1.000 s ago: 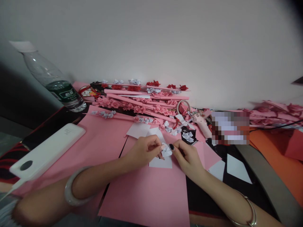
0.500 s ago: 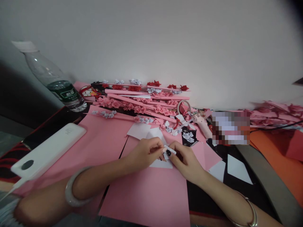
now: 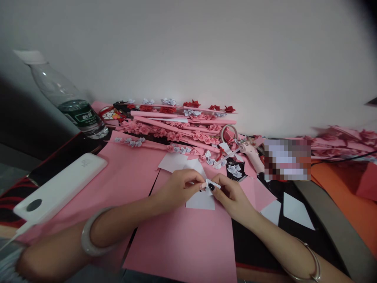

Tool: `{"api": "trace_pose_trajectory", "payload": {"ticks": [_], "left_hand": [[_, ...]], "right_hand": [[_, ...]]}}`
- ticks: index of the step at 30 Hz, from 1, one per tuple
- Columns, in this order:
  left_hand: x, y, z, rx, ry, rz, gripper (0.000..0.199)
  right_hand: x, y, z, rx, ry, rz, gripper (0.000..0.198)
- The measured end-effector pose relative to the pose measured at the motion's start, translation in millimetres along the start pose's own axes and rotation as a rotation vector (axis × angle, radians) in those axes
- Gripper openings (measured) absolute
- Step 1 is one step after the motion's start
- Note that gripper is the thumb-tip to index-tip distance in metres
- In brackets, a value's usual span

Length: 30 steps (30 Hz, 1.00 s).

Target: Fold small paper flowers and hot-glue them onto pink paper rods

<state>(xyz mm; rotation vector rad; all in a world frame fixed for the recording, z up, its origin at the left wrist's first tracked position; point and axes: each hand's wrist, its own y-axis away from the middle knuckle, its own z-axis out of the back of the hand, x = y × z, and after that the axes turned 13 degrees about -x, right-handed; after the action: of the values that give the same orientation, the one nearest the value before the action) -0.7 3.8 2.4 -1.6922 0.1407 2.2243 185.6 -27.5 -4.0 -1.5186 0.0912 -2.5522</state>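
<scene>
A small piece of folded white paper (image 3: 217, 184) is pinched between both hands above the middle of the table. My left hand (image 3: 185, 188) grips its left side between thumb and fingertips. On the right side, the dark-nailed thumb of my right hand (image 3: 234, 196) presses it against curled fingers. Some of the paper is covered by the fingers. Below the hands lie loose white paper squares (image 3: 200, 202) on a large pink sheet (image 3: 188, 239). Just beyond are white folded paper flowers (image 3: 235, 170).
Pink paper sticks with flowers (image 3: 176, 135) line the wall. A glue gun (image 3: 251, 155) and tape roll (image 3: 229, 133) sit behind my right hand. At left are a water bottle (image 3: 79, 114) and a white power bank (image 3: 61, 186). Orange paper (image 3: 335, 188) lies at right.
Both hands have shifted very slightly, and the fingers have changed their hold on the white paper. More of the white square beneath shows. Everything else stays put.
</scene>
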Motion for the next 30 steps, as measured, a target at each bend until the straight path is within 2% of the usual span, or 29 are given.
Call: {"api": "trace_pose_trajectory", "payload": {"ticks": [5,8,15,21,30], "left_hand": [[5.2,0.4,-0.4,0.031,0.125,0.127,0.012],[7.6,0.8,-0.5,0.038,0.153,0.156,0.012],[7.9,-0.1,-0.8,0.026,0.151,0.142,0.012],[7.7,0.5,-0.3,0.025,0.120,0.127,0.013],[4.2,2.3,-1.2,0.021,0.121,0.116,0.013]], "right_hand": [[-2.0,0.0,0.3,0.020,0.009,-0.013,0.018],[-2.6,0.3,0.7,0.022,-0.001,-0.027,0.018],[-1.0,-1.0,1.2,0.024,0.001,-0.039,0.018],[3.7,-3.3,3.0,0.093,-0.015,-0.052,0.018],[2.0,-3.6,3.0,0.115,-0.062,-0.061,0.015]]}}
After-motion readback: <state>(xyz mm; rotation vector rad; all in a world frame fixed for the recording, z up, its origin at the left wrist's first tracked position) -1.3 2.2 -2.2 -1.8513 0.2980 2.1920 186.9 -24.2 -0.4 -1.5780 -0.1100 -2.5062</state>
